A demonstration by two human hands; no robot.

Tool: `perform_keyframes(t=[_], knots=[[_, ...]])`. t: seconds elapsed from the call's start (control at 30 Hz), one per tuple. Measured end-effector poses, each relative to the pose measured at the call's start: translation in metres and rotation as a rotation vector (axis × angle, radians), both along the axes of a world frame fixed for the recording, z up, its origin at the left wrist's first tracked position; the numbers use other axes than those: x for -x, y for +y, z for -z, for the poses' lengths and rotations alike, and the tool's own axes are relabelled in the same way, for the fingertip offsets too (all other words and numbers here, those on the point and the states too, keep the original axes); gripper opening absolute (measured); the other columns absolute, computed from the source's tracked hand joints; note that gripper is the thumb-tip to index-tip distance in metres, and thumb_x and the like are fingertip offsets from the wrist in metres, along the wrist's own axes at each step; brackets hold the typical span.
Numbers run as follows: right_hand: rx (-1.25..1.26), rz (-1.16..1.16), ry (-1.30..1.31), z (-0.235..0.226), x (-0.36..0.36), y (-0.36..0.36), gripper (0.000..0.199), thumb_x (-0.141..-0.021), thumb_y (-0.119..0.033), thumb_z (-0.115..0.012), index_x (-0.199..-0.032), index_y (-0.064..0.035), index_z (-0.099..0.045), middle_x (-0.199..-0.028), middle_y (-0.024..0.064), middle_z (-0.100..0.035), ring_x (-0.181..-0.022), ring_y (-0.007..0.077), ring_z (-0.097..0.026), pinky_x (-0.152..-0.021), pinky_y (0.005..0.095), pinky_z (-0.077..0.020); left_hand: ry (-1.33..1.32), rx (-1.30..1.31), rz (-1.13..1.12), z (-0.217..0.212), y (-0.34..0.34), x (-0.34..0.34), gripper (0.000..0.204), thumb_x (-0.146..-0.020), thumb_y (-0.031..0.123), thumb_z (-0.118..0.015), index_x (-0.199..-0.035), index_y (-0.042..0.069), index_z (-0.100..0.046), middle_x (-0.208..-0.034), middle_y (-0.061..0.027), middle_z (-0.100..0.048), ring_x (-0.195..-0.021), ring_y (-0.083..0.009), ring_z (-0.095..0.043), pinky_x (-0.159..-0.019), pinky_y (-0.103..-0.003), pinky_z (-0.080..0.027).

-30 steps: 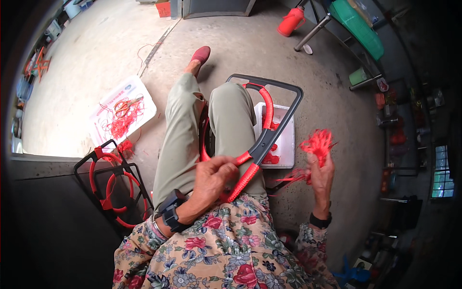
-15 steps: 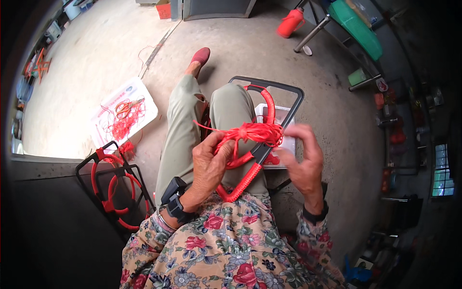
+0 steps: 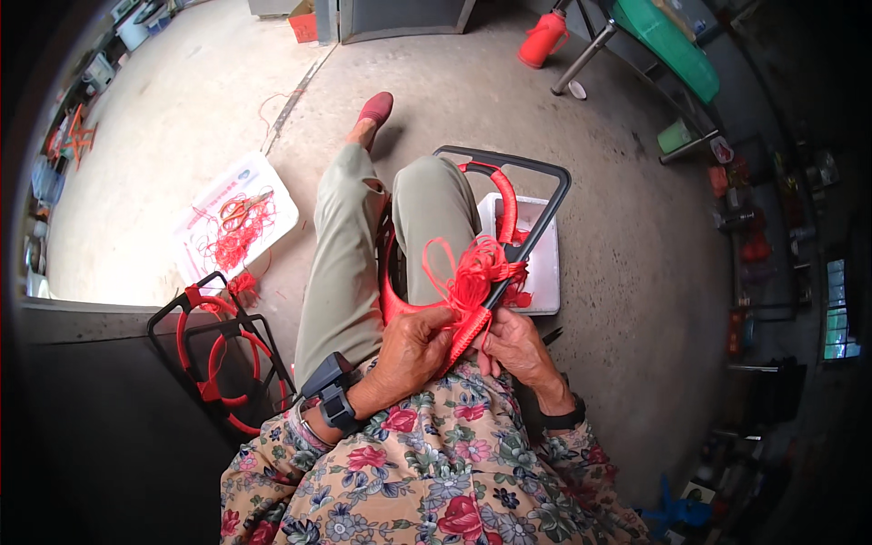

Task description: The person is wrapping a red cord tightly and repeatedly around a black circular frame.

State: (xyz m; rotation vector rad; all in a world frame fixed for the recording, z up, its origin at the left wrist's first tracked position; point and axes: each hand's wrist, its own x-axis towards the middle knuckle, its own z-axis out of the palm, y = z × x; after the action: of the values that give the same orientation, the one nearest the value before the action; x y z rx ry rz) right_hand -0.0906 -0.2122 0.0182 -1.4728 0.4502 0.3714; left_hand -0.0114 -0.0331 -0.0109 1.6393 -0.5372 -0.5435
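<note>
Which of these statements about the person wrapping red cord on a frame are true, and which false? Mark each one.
1. Both hands, the left hand and the right hand, meet at the black frame on the lap. True.
2. The red cord is blue. False: it is red.
3. A white tray lies on the floor under the frame. True.
4. The scissors are in the right hand. False: they lie on a white sheet on the floor.

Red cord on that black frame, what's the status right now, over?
Left hand and right hand both gripping the black frame on the lap. Red cord bunched in loose loops above the fingers. Nothing blocking the hands.
</note>
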Motion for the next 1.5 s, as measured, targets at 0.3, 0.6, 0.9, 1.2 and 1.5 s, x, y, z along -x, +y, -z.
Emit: perform_keyframes(t=[0.3,0.6,0.9,1.2,1.5], knots=[[0.139,0.033,-0.067,0.012,0.006,-0.013,0.022,-0.085,-0.015,-0.068,-0.097,0.0012,-0.060,-0.080,0.0048,-0.062,-0.060,0.0117,-0.058,-0.052,0.0229,-0.0453,0.052,-0.089,0.366,-0.007,0.005,-0.014,0.030,-0.079,-0.006,-0.049,-0.103,0.000,-0.065,-0.079,-0.0121,-0.063,-0.078,-0.0156,-0.061,-0.069,-0.029,-0.047],[0.453,0.360,-0.296,-0.005,0.036,-0.067,0.015,-0.083,-0.002,-0.064,-0.097,0.0013,-0.066,-0.091,0.0038,-0.060,-0.090,0.0146,-0.058,-0.085,0.0288,-0.0455,0.957,0.257,0.155,-0.025,-0.011,-0.008,0.014,-0.094,0.012,-0.057,-0.103,0.001,-0.058,-0.078,-0.0070,-0.064,-0.066,-0.0153,-0.063,-0.059,-0.026,-0.051],[-0.491,0.592,-0.579,-0.035,0.004,-0.042,0.047,-0.096,-0.021,-0.051,-0.139,-0.0046,-0.040,-0.133,0.0121,-0.052,-0.124,0.0278,-0.048,-0.108,0.0462,-0.0345,1.073,0.425,0.190,-0.021,-0.023,-0.016,0.012,-0.094,0.012,-0.056,-0.102,0.003,-0.058,-0.073,-0.0082,-0.063,-0.052,-0.0162,-0.062,-0.043,-0.025,-0.051],[-0.308,0.407,-0.465,-0.063,0.022,-0.061,0.038,-0.098,-0.025,-0.048,-0.123,0.0032,-0.044,-0.124,0.0163,-0.056,-0.119,0.0248,-0.053,-0.102,0.0379,-0.0426,1.214,0.428,0.210,-0.021,-0.020,-0.020,0.009,-0.094,0.010,-0.055,-0.095,0.003,-0.060,-0.069,-0.0088,-0.064,-0.046,-0.0166,-0.058,-0.039,-0.024,-0.045],[0.046,0.260,-0.518,-0.068,-0.017,-0.063,0.026,-0.095,-0.012,-0.055,-0.117,0.0011,-0.049,-0.113,0.0083,-0.060,-0.103,0.0135,-0.058,-0.093,0.0277,-0.0448,1.189,0.371,0.137,-0.026,-0.024,-0.015,0.008,-0.094,0.008,-0.055,-0.092,0.002,-0.060,-0.067,-0.0064,-0.062,-0.042,-0.0128,-0.054,-0.036,-0.022,-0.039]])
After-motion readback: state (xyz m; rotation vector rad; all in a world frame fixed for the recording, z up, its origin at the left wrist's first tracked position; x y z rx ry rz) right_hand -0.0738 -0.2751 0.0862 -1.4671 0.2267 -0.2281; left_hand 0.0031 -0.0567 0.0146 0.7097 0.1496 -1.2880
